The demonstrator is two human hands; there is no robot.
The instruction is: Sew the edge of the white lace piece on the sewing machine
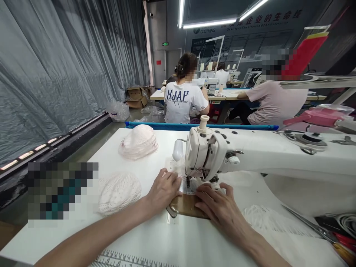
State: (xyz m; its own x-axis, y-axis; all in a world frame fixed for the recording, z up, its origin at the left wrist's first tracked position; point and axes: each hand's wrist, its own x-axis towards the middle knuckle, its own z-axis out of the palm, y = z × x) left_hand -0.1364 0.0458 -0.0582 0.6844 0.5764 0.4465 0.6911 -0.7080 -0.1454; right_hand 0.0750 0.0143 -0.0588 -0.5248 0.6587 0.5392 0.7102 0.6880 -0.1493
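Observation:
White lace fabric point(190, 188) lies under the presser foot of a white sewing machine point(196, 155). My left hand point(165, 188) is on the fabric left of the needle, fingers curled and thumb near the brown plate point(189, 205). To the right of the needle, my right hand point(219, 204) holds the fabric's near edge with bent fingers, partly under the machine head. Part of the fabric is hidden by the hands and machine. Left of my hands are a pile of pale cup-shaped pieces point(139, 142) and a pile of white lace pieces point(121, 193).
Scissors point(308, 222) and white fringed fabric point(274, 220) lie at the right. A printed ruler point(125, 259) runs along the table's front. A blue bar point(167, 125) borders the far edge. Co-workers point(183, 98) sit at machines ahead.

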